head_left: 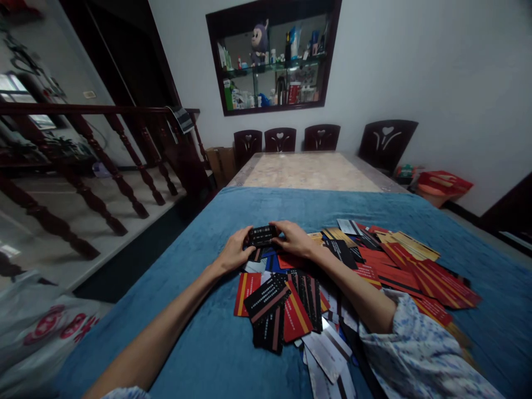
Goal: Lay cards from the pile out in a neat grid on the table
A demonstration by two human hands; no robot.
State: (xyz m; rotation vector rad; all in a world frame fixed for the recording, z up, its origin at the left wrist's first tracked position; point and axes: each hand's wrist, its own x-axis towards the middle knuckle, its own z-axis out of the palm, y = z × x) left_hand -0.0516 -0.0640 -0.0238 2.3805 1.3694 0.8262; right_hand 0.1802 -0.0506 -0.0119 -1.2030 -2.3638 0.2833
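Note:
Between my two hands is a black card (262, 235) with pale printed characters, held by its short ends just above the blue cloth. My left hand (235, 250) is closed on its left end, and my right hand (294, 239) grips the right end. Whether more cards lie behind it, I cannot tell. Closer to me, overlapping black cards (266, 299) with brown stripes lie among red cards (297, 313) with yellow stripes. Silver cards (327, 348) sit lowest in this heap, partly under my right forearm. Beyond that arm spread more red cards (446, 280) and gold cards (415, 246).
A blue cloth (174, 332) covers the near part of the table; its far end shows a pale top (311, 170). Dark chairs (280, 139) stand behind it. A wooden railing (120, 160) runs along the left, with white plastic bags (45, 332) at lower left.

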